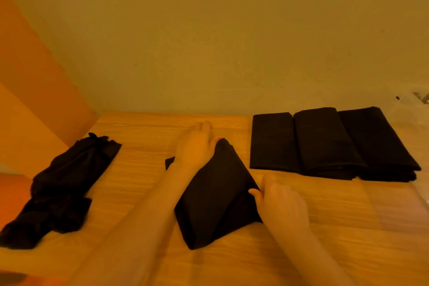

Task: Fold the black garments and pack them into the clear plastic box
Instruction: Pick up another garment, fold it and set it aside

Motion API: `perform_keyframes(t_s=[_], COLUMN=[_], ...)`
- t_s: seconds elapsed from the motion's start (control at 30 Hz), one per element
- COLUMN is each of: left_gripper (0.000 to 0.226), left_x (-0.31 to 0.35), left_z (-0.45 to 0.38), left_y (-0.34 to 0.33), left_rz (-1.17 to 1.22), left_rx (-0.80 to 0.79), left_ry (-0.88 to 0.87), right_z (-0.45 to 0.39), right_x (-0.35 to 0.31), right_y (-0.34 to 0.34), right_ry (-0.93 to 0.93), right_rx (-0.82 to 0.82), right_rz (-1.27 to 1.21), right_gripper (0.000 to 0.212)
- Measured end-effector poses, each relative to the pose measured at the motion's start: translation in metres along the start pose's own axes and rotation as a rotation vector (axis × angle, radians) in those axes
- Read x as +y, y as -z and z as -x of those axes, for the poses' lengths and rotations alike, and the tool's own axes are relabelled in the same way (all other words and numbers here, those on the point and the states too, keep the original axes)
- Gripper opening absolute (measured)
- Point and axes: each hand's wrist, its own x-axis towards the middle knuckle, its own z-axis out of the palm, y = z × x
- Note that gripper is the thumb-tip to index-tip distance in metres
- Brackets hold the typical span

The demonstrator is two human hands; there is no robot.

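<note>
Wooden table (144, 176). Black garment (213, 193) being folded at center, lying on the table. Left hand (195, 144) lies flat over its far left corner, fingers straight, thumb against the raised fold; grip apart, pressing down. Right hand (278, 199) at the garment's right edge, thumb touching the cloth, fingers curled; can't tell if it actually pinches the fabric. Three folded black garments (325, 144) side by side at right, touching each other. Unfolded black pile (60, 190) at left. Clear plastic box (408, 109) faint at far right edge.

Three folded garments (325, 144), one half-folded (213, 199), one unfolded pile (60, 188).
</note>
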Motion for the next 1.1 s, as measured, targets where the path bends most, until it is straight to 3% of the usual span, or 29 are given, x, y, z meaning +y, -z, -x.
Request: perform_keyframes(t_s=[0.13,0.23,0.3,0.33,0.4,0.47,0.57,0.73,0.83,0.9,1.0,1.1], left_gripper=[0.041,0.046,0.044,0.043,0.039,0.038,0.028,0.033,0.022,0.024,0.023,0.022], left_x=[0.001,0.000,-0.002,-0.002,0.004,0.011,0.016,0.023,0.020,0.019,0.016,0.002], left_z=[0.075,0.140,0.164,0.172,0.181,0.183,0.177,0.180,0.184,0.188,0.198,0.193], left_y=[0.026,0.026,0.019,0.015,0.009,0.009,0.013,0.006,0.000,-0.001,0.000,0.017], left_rz=[0.166,0.323,0.405,0.436,0.494,0.618,0.728,0.558,0.555,0.500,0.326,0.475], left_rx=[0.101,-0.023,-0.074,-0.078,-0.036,0.033,0.104,0.081,0.117,0.106,-0.032,-0.270], left_ry=[0.214,0.543,0.738,0.781,0.776,0.768,0.769,0.618,0.648,0.655,0.570,0.541], right_z=[0.008,0.006,0.002,-0.001,-0.005,-0.006,-0.005,-0.002,0.001,0.006,0.020,0.029], right_x=[-0.003,-0.020,-0.024,-0.022,-0.017,-0.015,-0.017,-0.019,-0.016,-0.011,-0.005,-0.004], right_y=[0.015,0.008,-0.004,-0.010,-0.018,-0.023,-0.021,-0.021,-0.017,-0.016,-0.016,-0.004], right_ry=[0.368,0.552,0.566,0.560,0.540,0.537,0.527,0.489,0.482,0.470,0.471,0.479], right_rx=[0.164,0.020,-0.060,-0.059,-0.065,-0.070,-0.077,-0.074,-0.130,-0.145,-0.187,-0.217], right_rz=[-0.105,-0.023,0.062,0.082,0.128,0.156,0.180,0.162,0.135,0.140,0.168,0.057], right_gripper=[0.043,0.052,0.068,0.087,0.116,0.124,0.125,0.126,0.077,0.063,0.064,0.063])
